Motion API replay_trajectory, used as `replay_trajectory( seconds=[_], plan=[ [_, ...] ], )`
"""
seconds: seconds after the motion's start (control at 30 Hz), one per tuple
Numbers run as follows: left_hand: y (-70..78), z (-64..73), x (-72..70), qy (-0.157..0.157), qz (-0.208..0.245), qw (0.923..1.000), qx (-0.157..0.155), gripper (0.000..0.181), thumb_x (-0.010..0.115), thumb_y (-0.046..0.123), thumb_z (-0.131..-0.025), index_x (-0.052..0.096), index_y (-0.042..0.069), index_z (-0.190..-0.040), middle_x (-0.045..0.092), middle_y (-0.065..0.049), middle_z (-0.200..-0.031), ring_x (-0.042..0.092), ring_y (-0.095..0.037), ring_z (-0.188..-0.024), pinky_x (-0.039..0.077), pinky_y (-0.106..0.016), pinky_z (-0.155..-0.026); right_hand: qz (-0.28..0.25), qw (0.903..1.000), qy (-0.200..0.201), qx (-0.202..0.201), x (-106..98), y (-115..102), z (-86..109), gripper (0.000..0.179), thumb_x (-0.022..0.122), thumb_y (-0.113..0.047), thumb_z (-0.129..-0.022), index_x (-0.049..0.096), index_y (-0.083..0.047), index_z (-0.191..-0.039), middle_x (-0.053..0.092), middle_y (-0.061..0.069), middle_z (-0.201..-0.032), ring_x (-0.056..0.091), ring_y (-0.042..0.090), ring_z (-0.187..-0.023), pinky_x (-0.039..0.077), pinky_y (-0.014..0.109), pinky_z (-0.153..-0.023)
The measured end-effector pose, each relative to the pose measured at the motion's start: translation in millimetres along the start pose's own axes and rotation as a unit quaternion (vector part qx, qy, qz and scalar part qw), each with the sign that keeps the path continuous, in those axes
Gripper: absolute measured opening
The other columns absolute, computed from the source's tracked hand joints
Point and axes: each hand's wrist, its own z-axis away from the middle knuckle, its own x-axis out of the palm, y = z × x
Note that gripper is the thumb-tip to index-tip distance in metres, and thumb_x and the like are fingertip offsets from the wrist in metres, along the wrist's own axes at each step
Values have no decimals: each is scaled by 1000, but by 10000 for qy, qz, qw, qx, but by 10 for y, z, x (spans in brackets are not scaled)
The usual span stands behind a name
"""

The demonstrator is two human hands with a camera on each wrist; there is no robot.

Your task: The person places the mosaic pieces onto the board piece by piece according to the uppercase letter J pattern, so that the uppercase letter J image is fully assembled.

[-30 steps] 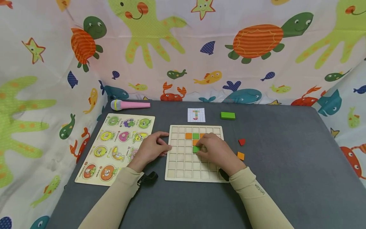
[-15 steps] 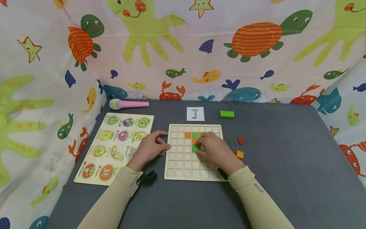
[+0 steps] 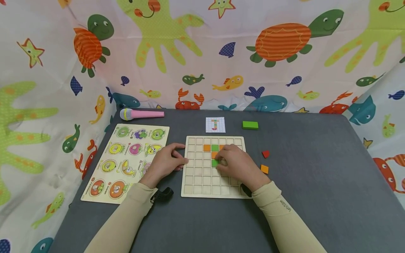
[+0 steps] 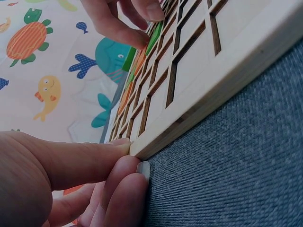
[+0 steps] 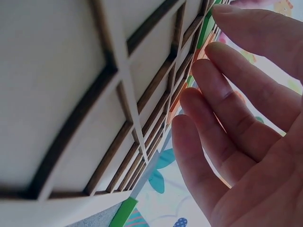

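A light wooden grid board (image 3: 197, 179) lies at the table's middle. My left hand (image 3: 166, 162) holds its left edge, with the thumb and a bent finger meeting the rim in the left wrist view. Over the board, my right hand (image 3: 237, 165) has its thumb and index fingertip at opposite edges of a green square tile (image 3: 215, 163), which sits in a cell. Its other fingers stay loosely bent. Above that tile is an orange tile (image 3: 214, 155), partly covered. The row beyond shows an orange tile (image 3: 207, 148), a green tile (image 3: 214, 148) and another orange tile, partly hidden by my hand.
Right of the board lie a red piece (image 3: 265, 154) and an orange square (image 3: 264, 169). Beyond it are a pattern card (image 3: 215, 125) and a green block (image 3: 250, 125). A fruit puzzle board (image 3: 126, 158) is left, with a pink toy microphone (image 3: 147, 114) behind.
The head view has shifted slightly, so everything appears a little higher. Both hands keep their places at the board, and the tiles stay where they were.
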Motion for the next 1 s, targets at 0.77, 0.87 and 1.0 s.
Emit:
replay_trajectory(
  seconds=[0.77, 0.87, 1.0],
  plan=[
    [0, 1, 6, 0, -68, 10000, -20, 59, 86, 25, -94, 63, 18, -147, 76, -5, -96, 74, -15, -71, 62, -28, -68, 188, 9988, 228, 383, -108, 256, 241, 23, 83, -22, -93, 83, -9, -112, 75, 5, -113, 67, 25, -110, 61, 46, -95],
    [-6, 2, 2, 39, -71, 10000, 10, 59, 87, 25, -94, 63, 18, -147, 76, -5, -96, 74, -15, -71, 62, -28, -68, 175, 9979, 268, 561, -192, 374, 387, 23, 83, -21, -94, 82, -9, -113, 75, 6, -115, 66, 26, -111, 60, 48, -97],
    [-17, -3, -3, 37, -49, 10000, 22, 59, 87, 25, -94, 63, 18, -147, 77, -6, -97, 75, -15, -71, 63, -29, -68, 297, 9967, 279, 701, -314, 533, 605, 25, 86, -22, -93, 82, -9, -114, 74, 7, -114, 67, 27, -109, 61, 50, -96]
  ],
)
